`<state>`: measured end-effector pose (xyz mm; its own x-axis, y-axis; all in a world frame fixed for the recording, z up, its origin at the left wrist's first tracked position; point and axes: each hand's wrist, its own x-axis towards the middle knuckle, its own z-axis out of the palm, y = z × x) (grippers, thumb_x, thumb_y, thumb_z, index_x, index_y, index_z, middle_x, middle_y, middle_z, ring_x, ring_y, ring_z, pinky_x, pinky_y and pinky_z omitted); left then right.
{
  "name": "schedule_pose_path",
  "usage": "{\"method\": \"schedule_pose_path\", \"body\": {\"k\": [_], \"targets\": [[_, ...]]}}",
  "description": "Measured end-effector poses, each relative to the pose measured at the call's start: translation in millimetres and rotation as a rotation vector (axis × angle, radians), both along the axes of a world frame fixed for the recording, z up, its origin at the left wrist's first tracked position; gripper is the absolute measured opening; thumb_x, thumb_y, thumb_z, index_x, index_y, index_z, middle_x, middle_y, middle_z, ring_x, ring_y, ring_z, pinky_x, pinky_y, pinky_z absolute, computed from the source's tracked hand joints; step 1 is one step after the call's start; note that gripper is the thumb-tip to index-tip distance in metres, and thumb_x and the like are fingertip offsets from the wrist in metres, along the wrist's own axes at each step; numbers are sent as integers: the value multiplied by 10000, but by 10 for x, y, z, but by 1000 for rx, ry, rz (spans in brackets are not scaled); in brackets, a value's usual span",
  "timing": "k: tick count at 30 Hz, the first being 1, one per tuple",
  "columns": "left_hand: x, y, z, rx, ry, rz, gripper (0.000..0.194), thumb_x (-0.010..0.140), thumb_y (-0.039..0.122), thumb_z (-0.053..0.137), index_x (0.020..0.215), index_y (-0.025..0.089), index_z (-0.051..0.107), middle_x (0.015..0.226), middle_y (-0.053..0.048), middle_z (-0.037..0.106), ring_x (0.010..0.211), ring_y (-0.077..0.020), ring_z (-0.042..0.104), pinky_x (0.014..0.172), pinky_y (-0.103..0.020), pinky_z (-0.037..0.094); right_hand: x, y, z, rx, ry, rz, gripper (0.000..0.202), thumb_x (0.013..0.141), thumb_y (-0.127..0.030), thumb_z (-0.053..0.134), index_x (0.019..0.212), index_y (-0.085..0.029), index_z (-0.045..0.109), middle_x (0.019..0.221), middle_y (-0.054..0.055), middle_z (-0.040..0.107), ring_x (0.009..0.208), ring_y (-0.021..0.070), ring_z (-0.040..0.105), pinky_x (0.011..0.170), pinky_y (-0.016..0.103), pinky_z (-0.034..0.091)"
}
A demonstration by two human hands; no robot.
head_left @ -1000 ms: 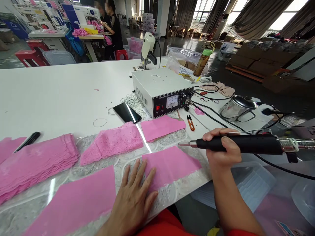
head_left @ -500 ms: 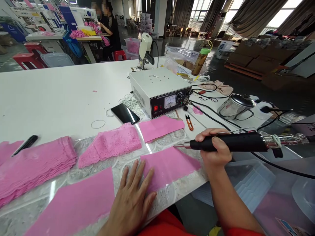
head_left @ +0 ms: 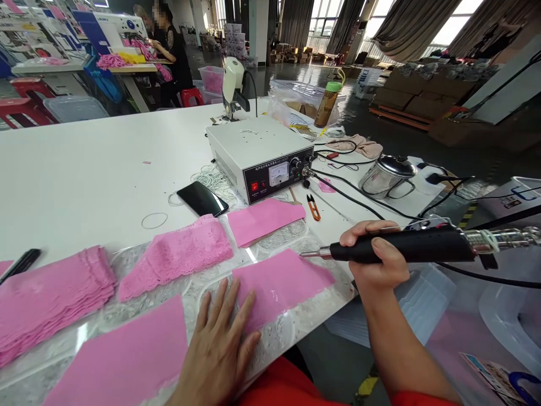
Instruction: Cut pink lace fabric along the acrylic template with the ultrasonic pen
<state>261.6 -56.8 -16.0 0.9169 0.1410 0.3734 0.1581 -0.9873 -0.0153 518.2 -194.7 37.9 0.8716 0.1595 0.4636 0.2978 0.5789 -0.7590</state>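
Observation:
My left hand (head_left: 220, 338) lies flat with its fingers spread, fingertips on the left end of a pink fabric piece (head_left: 270, 287). In my right hand (head_left: 378, 254) is a black-handled ultrasonic welding gun (head_left: 406, 246), held level. Its thin metal tip is at the fabric's upper right edge; whether it touches cannot be made out. A folded pink lace stack (head_left: 181, 254) and another pink piece (head_left: 266, 220) lie just beyond. Left of my hand is a larger pink panel (head_left: 131, 349). Everything rests on a patterned clear sheet (head_left: 283, 338).
A white control box (head_left: 262, 152) with a dial stands behind the fabric, cables running right. Near it are a black phone (head_left: 203, 198), orange thread snips (head_left: 313, 207) and a glass mug (head_left: 386, 177). A thick pink stack (head_left: 54, 299) sits left. Two people work at a sewing machine (head_left: 114, 31).
The view has turned slightly right, so the table's things appear further left. The gun's tip has shifted a little right along the fabric's edge. My left hand stays flat on the fabric.

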Motion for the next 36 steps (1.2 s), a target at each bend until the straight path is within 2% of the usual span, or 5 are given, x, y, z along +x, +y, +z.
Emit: {"method": "schedule_pose_path", "body": {"k": [10,17,23,29,36], "targets": [[-4,0,-10,-13,-8,13,531,957,336,441,1469,214,367,1530,-104,351,1435,-314,261,1150,-510,250,-6,-18,-52,-33,-5,31,119,661,-249,606,766,-193,598,671,-7,616,497,131,566,486,295,477],[2,8,-10,-16,-24,-6,525,952,325,446,1458,202,387,1529,-115,350,1437,-315,257,1169,-499,207,11,-2,-36,-68,-41,71,114,678,-268,638,744,-197,577,659,-10,617,507,134,581,499,289,475],[10,23,-18,-23,-46,-31,523,950,293,455,1454,172,391,1539,-134,322,1448,-314,223,1192,-478,129,27,-112,20,-33,-12,-7,111,642,-245,590,742,-196,589,651,-14,603,486,127,561,466,281,465],[14,26,-8,-26,-39,-35,526,946,296,450,1457,183,393,1533,-126,339,1445,-313,233,1193,-481,128,54,-317,24,-33,6,-47,118,625,-237,592,730,-185,610,631,-9,585,480,126,554,448,276,460],[21,26,-16,-17,-36,-25,553,945,302,448,1479,192,351,1536,-125,332,1444,-316,237,1186,-486,156,34,-291,-29,-11,-11,-19,124,642,-215,595,761,-183,616,663,2,611,488,131,560,450,286,466]]}}
